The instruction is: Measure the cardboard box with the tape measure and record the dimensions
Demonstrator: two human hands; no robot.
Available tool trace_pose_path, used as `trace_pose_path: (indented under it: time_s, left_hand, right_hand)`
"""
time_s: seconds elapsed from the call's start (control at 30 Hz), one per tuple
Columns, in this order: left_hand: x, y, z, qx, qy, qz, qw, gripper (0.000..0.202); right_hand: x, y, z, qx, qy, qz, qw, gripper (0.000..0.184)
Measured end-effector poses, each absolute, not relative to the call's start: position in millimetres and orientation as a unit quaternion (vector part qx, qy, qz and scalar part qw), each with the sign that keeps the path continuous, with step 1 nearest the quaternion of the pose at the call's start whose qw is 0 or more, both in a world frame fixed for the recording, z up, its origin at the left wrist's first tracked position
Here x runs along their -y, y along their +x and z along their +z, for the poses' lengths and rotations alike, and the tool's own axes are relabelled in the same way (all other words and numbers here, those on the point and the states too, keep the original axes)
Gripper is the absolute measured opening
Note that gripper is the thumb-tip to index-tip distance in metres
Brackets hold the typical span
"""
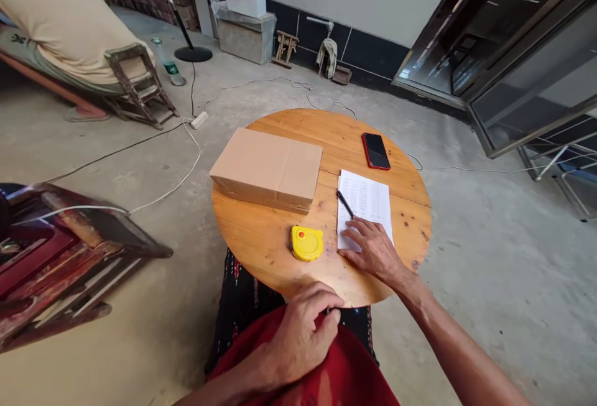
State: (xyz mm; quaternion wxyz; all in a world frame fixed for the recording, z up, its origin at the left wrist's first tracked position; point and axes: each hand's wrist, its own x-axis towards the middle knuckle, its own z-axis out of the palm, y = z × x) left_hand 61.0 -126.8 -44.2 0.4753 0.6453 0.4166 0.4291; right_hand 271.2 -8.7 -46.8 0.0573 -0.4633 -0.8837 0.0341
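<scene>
My right hand (pixel 373 247) lies on the lower part of the printed paper sheets (pixel 373 198), fingers stretched and apart. Its fingertips are by the lower end of a black pen (pixel 345 204), which lies slanted across the paper's left side; whether they touch it I cannot tell. At the table's near edge, my left hand (pixel 305 331) is closed, fingers curled toward the thumb. A small dark spot shows between them, too small to name. Between the hands and a closed cardboard box (pixel 270 163) sits a yellow tape measure (pixel 306 243) with a red button.
The round wooden table (pixel 298 123) also bears a phone (pixel 375 151) with a red edge. A wooden chair (pixel 69 257) stands at the left. Cables and a power strip (pixel 199 120) lie on the floor. Another person's leg (pixel 86 104) shows beside a small wooden stool (pixel 140 86).
</scene>
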Motion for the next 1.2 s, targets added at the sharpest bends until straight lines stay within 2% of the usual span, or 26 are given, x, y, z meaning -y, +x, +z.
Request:
trace_pose_path:
  time_s: [0.17,0.3,0.43,0.67,0.9,1.0,1.2]
  left_hand:
    - [127.2,62.3,-56.1,-0.419,0.63,0.417,0.504,0.024]
    - [126.6,56.3,-59.2,-0.411,0.622,0.424,0.515,0.024]
    - [127.6,50.3,-61.1,-0.407,0.611,0.435,0.521,0.023]
    - [127.9,41.6,-61.4,-0.406,0.614,0.414,0.536,0.023]
    - [131.2,37.9,-62.3,-0.413,0.608,0.417,0.535,0.022]
    - [132.0,38.7,-60.4,-0.418,0.603,0.413,0.539,0.022]
    - [122.9,15.1,-48.2,-0.407,0.596,0.429,0.543,0.022]
  right_hand:
    - [9.7,270.4,-55.1,0.893,-0.448,-0.005,0.041,0.024]
    - [11.9,267.3,-63.6,0.882,-0.461,-0.01,0.091,0.028]
    - [10.5,266.6,-61.6,0.851,-0.508,0.023,0.13,0.027]
    - [7.1,267.1,-47.3,0.777,-0.598,0.15,0.126,0.027]
    - [5.0,268.3,-40.2,0.722,-0.639,0.221,0.143,0.044]
    - [6.4,266.9,-39.6,0.726,-0.631,0.229,0.15,0.049]
    - [10.4,265.9,-36.0,0.72,-0.632,0.212,0.195,0.043]
